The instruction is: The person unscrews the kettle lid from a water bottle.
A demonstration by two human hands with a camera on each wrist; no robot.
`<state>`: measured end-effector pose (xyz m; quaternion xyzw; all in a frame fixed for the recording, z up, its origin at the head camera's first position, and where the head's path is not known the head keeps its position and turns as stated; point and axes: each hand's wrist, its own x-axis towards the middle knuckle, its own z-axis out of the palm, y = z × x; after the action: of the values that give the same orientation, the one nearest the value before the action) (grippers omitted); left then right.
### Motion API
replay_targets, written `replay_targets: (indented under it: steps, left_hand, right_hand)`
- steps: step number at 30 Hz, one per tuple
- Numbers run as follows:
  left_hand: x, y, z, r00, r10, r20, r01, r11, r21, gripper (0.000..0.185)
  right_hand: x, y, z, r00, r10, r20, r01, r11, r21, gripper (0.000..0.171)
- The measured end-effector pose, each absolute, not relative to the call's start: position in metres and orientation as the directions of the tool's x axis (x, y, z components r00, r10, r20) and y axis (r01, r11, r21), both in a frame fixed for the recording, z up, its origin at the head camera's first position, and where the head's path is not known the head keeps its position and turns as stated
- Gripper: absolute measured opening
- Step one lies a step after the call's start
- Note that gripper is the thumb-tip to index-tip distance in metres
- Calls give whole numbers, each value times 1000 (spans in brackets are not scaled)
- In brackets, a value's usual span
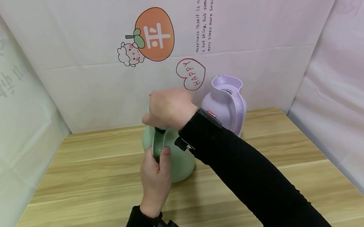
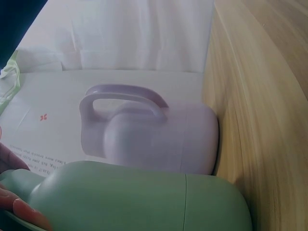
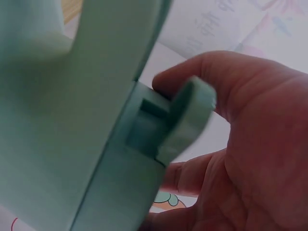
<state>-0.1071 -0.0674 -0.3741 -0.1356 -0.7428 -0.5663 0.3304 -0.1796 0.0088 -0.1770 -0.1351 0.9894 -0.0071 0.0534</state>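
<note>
A green jug stands upright on the wooden table near its middle. My left hand grips the jug's handle from the near side, thumb along it. My right hand is curled over the jug's top and hides the lid. In the right wrist view its fingers wrap round the green lid lever. In the left wrist view the green jug fills the bottom, with my fingertips on it. A lilac jug stands just behind and to the right.
A printed white backdrop closes the back of the table, with plastic sheets on both sides. The lilac jug stands close to the back wall. Bare wood lies to the left, the right and in front of the jugs.
</note>
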Motion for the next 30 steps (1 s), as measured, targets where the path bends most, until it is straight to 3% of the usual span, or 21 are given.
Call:
replay_targets:
  steps: [15,22,30]
  left_hand:
    - [-106,-67,-374,-741,-175,648,575,332,747,27]
    - [-107,-67,-374,-738,-180,650,575,337,746,25]
    - [-107,-67,-374,-733,-178,657,583,333,741,28]
  right_hand:
    - [-177,8,-191,-968,-252,6,-252,967,-32,30]
    - [-175,13,-193,-953,-285,102,-294,952,-87,17]
    - [-175,24,-179,-937,-305,172,-324,941,-96,31]
